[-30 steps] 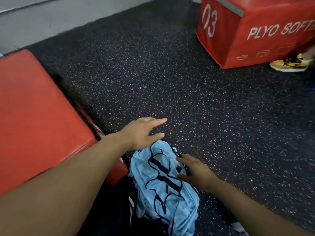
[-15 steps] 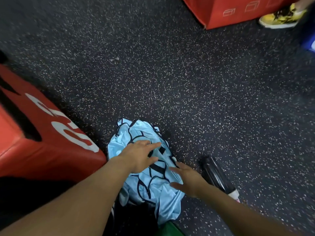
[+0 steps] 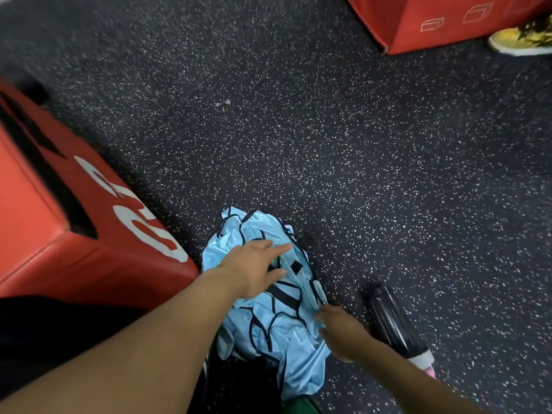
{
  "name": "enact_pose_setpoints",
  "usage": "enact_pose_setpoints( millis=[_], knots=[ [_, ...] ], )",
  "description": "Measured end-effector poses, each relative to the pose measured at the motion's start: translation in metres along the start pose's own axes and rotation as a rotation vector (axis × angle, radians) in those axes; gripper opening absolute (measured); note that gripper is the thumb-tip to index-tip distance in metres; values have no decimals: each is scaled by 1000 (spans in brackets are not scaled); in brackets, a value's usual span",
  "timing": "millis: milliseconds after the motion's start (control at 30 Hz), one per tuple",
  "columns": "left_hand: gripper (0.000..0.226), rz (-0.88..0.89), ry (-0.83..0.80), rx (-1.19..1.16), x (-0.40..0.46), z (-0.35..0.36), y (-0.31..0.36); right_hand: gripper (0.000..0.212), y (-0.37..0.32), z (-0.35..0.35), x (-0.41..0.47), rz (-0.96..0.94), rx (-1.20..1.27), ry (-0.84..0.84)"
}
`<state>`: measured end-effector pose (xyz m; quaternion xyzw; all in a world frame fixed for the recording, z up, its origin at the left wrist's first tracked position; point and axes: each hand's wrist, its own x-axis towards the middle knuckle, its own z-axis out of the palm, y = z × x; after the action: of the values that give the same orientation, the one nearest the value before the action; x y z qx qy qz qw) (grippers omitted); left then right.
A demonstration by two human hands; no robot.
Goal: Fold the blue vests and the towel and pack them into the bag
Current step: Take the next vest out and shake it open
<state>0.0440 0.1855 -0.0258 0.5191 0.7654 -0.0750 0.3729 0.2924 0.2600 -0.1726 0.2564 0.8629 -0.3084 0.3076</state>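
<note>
A crumpled heap of light blue vests with dark trim lies on the speckled black floor, low in the middle of the view. My left hand rests flat on top of the heap, fingers spread and pointing right. Fingers apart, my right hand touches the heap's right edge. Neither hand is closed on the cloth. A dark shape under the heap's near end may be the bag; I cannot tell. No towel shows.
A red plyo box with white numbers stands close on the left. Another red box sits at the top right, with a yellow shoe beside it. A black bottle lies on the floor right of the heap. Something green peeks at the bottom edge.
The view has tilted down toward the heap. My left hand has come down from above the floor onto the vests, and my right hand has slid to the heap's lower right edge.
</note>
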Motion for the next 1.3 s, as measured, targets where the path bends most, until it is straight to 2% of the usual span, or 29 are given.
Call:
enact_pose_setpoints(
  millis=[167,400,633,800,1033,1300],
  knots=[
    [63,59,122,7,-11,-26,6,48,-12,-34,-17,-134,-8,180],
    [62,141,362,-55,-57,-86,17,38,-63,-111,-56,-305,67,451],
    [62,219,554,-47,-127,-136,13,39,-135,-190,-118,-391,20,551],
    [62,185,640,7,-191,-160,-14,38,-186,-234,-152,-421,-67,653],
    [63,182,789,-52,-265,-175,-73,37,-267,-310,-203,-501,-197,821],
    [68,156,945,-56,-348,-219,-110,37,-403,-404,-278,-648,-317,1030]
  ],
)
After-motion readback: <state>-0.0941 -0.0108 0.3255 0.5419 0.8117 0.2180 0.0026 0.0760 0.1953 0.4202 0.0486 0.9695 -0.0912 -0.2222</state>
